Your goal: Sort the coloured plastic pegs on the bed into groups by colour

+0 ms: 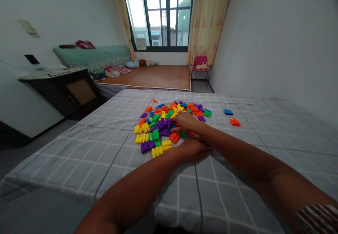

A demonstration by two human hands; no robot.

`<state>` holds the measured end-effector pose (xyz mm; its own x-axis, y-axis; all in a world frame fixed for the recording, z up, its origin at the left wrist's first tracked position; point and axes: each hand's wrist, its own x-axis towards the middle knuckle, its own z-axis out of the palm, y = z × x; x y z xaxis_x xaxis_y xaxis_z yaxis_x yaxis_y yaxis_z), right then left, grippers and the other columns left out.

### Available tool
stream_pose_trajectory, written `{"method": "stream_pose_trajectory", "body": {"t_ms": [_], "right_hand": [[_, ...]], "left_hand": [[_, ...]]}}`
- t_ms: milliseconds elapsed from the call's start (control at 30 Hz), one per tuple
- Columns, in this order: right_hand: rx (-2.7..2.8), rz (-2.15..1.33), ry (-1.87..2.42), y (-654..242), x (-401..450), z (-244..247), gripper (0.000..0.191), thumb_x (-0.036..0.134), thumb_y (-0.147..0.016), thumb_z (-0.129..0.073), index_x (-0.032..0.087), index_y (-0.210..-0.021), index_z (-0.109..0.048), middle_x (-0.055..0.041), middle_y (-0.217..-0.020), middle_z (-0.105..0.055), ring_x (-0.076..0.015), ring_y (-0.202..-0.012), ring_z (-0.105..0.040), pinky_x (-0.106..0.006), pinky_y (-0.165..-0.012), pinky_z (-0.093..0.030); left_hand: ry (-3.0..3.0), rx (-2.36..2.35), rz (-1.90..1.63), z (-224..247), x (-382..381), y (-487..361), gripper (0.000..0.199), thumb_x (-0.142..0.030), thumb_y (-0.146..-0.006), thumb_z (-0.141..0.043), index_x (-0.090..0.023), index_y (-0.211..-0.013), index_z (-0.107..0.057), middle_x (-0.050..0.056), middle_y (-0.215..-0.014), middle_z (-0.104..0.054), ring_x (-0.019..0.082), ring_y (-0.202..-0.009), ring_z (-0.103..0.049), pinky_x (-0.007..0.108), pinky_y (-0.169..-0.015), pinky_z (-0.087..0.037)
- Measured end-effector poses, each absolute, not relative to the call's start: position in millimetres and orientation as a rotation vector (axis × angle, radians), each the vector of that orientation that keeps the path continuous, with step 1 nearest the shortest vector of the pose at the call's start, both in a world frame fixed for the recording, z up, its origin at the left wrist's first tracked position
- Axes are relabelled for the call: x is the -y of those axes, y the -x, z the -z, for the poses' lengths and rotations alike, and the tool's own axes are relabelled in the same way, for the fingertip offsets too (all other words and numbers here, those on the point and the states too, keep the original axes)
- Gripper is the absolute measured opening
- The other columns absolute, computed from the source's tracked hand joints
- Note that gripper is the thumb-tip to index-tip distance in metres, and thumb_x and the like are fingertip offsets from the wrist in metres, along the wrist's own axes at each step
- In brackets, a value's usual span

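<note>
A heap of small ribbed plastic building blocks [155, 117] in yellow, purple, green, orange and blue lies on the grey checked cloth. My right hand [187, 122] reaches over the near right part of the heap, thumb and fingers apart, close to a purple block [166, 122]. Nearer to me, my left hand [194, 150] rests low over the cloth, right of some yellow blocks [166, 143]. My right forearm passes just beyond it, and its fingers are mostly hidden, so what it may hold does not show. An orange block [174, 137] lies between the two hands.
Apart from the heap, a blue block [228, 112] and an orange block [235, 122] lie to the right on the cloth [111, 149]. Beyond stand a low bed [163, 75], a pink chair [200, 63] and a dark cabinet [76, 89]. A white wall borders the right.
</note>
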<state>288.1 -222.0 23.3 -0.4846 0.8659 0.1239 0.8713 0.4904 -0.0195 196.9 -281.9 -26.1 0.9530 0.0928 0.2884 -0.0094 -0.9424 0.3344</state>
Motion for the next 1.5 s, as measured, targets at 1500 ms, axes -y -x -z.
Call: {"method": "stream_pose_trajectory", "body": {"t_ms": [1500], "right_hand": [[2.233, -0.495, 0.893, -388, 248, -23, 0.05, 0.017, -0.077, -0.066, 0.023, -0.126, -0.06, -0.0097, -0.132, -0.059, -0.0249, -0.126, -0.051, -0.045, -0.105, -0.04]], "left_hand": [[-1.502, -0.704, -1.194, 18, 234, -186, 0.041, -0.038, -0.079, -0.07, -0.018, -0.108, -0.049, 0.003, -0.09, -0.064, 0.015, -0.078, -0.066, 0.03, -0.073, -0.054]]}}
